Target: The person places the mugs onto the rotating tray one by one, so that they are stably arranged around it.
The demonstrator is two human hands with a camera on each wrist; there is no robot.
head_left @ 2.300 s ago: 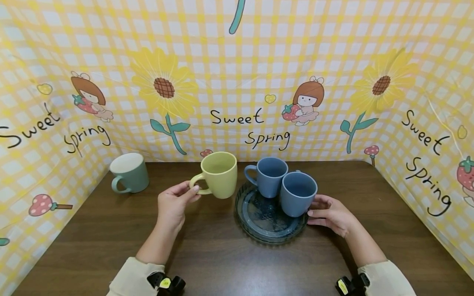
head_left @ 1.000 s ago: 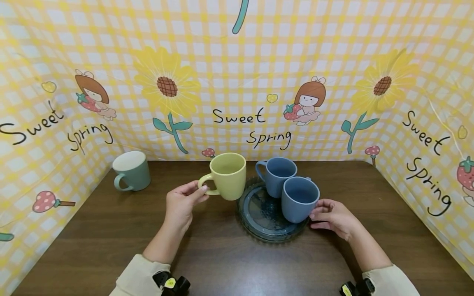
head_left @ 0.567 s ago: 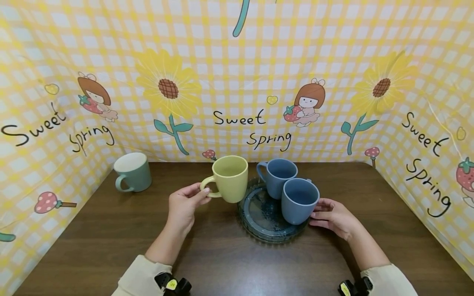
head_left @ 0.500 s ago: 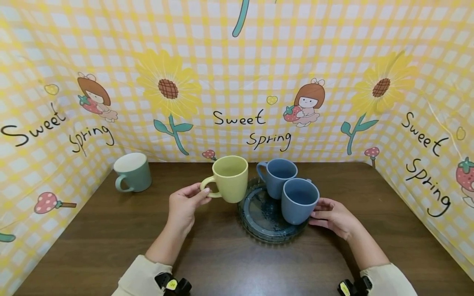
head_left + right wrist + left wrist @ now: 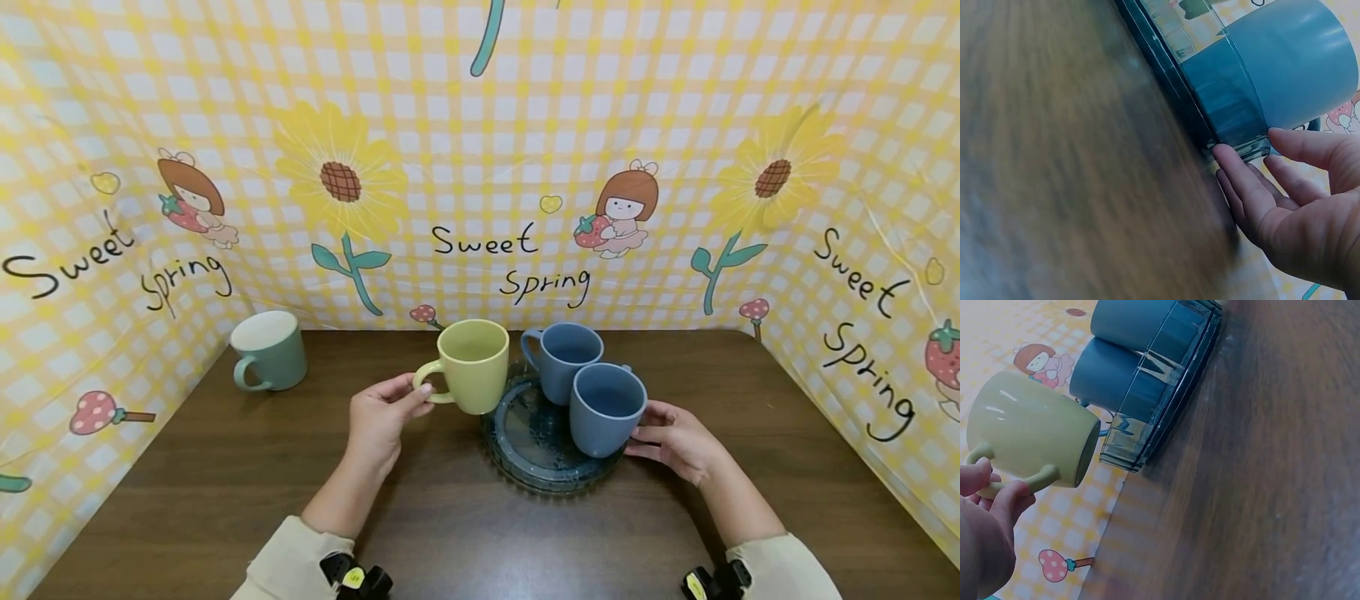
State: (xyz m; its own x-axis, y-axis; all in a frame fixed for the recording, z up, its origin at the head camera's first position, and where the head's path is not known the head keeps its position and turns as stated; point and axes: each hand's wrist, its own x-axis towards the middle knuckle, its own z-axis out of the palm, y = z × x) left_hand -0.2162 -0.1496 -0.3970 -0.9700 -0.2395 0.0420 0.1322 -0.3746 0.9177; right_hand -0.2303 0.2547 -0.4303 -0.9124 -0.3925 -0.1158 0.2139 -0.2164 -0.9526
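Note:
My left hand (image 5: 378, 417) pinches the handle of a yellow-green mug (image 5: 474, 371) between thumb and fingers. The mug hangs upright above the table, its base overlapping the left rim of a round see-through tray (image 5: 525, 475) in the head view. Two blue mugs stand upright in the tray: one at the back (image 5: 561, 358) with its handle to the left, one at the right (image 5: 606, 417). In the right wrist view the fingers of my right hand (image 5: 1304, 206) extend against the outside of the tray's ribbed wall (image 5: 1235, 100), below the blue mug.
A green mug (image 5: 272, 354) with a white inside stands on the brown wooden table (image 5: 225, 483) at the back left, handle facing forward. Yellow checked cloth (image 5: 480, 150) hangs round the back and both sides.
My left hand has carried the yellow-green mug rightward to the tray. Earlier, the tray turned clockwise with its blue mugs, my right hand at its edge; lately it stays still.

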